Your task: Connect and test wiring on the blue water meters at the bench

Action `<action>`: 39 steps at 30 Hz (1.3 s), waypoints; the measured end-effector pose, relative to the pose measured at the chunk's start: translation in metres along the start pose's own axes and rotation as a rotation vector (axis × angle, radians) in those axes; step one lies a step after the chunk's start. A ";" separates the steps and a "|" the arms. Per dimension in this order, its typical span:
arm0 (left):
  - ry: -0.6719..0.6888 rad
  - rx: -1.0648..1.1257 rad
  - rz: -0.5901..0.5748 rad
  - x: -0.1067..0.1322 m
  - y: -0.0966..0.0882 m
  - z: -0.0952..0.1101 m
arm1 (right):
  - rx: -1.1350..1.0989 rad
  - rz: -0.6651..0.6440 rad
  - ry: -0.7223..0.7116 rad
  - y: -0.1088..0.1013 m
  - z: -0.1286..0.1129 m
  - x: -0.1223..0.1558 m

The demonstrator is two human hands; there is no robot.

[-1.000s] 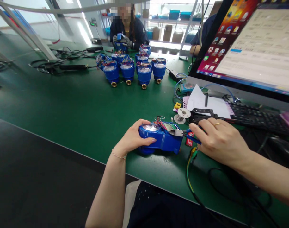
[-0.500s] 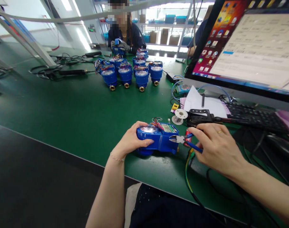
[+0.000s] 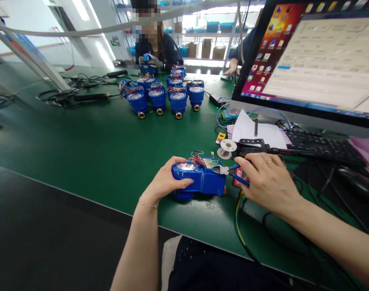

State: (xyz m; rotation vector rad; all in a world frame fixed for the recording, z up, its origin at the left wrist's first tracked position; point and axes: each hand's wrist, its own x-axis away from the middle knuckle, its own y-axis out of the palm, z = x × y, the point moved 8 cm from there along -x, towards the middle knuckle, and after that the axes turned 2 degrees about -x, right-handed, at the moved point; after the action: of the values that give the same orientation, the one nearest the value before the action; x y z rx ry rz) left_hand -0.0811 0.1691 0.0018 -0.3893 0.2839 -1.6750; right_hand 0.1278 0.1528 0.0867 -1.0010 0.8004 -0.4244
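Observation:
A blue water meter (image 3: 199,180) with a round clear dial, red wires and a small circuit board lies on the green table in front of me. My left hand (image 3: 169,178) is closed around its dial end, thumb along the near side. In my right hand (image 3: 265,178) is a pair of diagonal cutters (image 3: 225,170) with blue handles. Their jaws are over the near edge of the meter's board housing; whether they touch it I cannot tell. A red item with white lettering (image 3: 237,177) lies behind the cutter handles, partly covered.
Several more blue meters (image 3: 177,103) stand farther back, before a person wearing gloves (image 3: 156,62). To the right are a solder spool (image 3: 227,148), a black stand (image 3: 252,146), papers (image 3: 257,135), a keyboard (image 3: 320,147) and a monitor (image 3: 308,72). A green-yellow cable (image 3: 238,226) crosses the table's front edge.
My right hand has brought the cutters slightly up and toward the circuit board's edge. My left hand keeps its hold on the meter. Another person's hand shows beside the monitor at the back.

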 end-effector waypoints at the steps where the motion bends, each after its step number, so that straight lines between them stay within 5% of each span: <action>1: 0.004 -0.002 0.000 0.000 0.000 0.000 | -0.002 -0.012 -0.005 0.001 0.000 -0.001; 11: 0.077 -0.016 0.004 0.007 0.001 0.002 | -0.115 -0.279 -0.115 0.009 0.009 -0.016; 29: 0.135 -0.040 0.026 0.016 0.001 0.003 | -0.179 -0.279 -0.209 -0.006 0.002 -0.019; 39: 0.163 -0.019 0.018 0.019 0.003 0.006 | -0.283 -0.429 -0.170 0.004 0.008 -0.020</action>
State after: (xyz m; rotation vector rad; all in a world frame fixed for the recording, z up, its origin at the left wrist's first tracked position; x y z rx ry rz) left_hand -0.0786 0.1498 0.0075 -0.2637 0.4224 -1.6899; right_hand 0.1206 0.1721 0.0935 -1.4620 0.4960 -0.5934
